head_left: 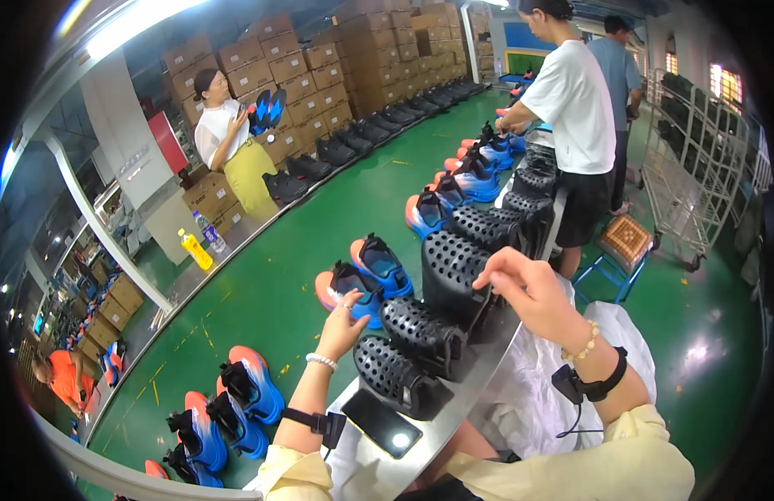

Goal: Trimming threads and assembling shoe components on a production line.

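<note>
My left hand [341, 332] reaches to the near edge of a blue and orange sports shoe [347, 292], its fingers apart at the shoe's side. Whether it touches the shoe I cannot tell. A second matching shoe [381, 265] sits right behind. My right hand [533, 292] hovers beside a tall black perforated shoe form [455, 271], fingers loosely curled and nothing visible in them. Two more black perforated forms, a middle one [420, 330] and a near one [391, 371], stand in a row on the metal ledge between my hands.
A dark phone [380, 422] lies on the metal ledge [450, 426]. Several blue and orange shoes [252, 388] line the green belt at left. Two bottles, one yellow [196, 250], stand at its far edge. A person in white [575, 100] works ahead; a stool [625, 244] is at right.
</note>
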`<action>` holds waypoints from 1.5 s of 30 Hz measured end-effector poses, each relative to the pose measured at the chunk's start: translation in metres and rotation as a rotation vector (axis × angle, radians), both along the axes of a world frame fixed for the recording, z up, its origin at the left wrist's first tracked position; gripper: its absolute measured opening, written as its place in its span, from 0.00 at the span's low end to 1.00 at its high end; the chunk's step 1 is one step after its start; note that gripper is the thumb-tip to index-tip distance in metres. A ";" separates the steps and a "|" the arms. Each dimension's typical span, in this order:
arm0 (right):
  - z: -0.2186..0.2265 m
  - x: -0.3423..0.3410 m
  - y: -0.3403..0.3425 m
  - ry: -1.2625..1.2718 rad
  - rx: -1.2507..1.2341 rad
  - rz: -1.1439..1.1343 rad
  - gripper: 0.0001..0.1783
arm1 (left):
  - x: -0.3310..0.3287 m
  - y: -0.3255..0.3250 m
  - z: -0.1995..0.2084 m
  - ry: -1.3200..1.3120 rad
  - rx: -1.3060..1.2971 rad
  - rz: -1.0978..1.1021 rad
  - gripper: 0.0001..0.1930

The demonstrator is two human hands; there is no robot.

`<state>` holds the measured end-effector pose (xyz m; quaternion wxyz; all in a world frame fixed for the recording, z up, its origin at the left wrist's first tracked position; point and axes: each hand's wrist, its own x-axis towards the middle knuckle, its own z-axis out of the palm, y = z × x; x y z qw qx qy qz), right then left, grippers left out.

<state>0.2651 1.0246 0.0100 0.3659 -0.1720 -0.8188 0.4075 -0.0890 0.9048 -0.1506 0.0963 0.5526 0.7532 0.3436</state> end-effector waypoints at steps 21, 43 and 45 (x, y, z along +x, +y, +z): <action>-0.003 -0.035 0.023 -0.440 0.515 -0.574 0.34 | 0.033 -0.188 -0.004 0.426 -0.132 0.457 0.18; -0.116 -0.359 -0.198 -0.754 0.354 0.138 0.27 | 0.042 -0.204 -0.074 -0.192 0.457 0.742 0.36; -0.146 -0.363 -0.207 -0.636 0.415 0.105 0.24 | 0.041 -0.203 -0.070 -0.180 0.457 0.730 0.33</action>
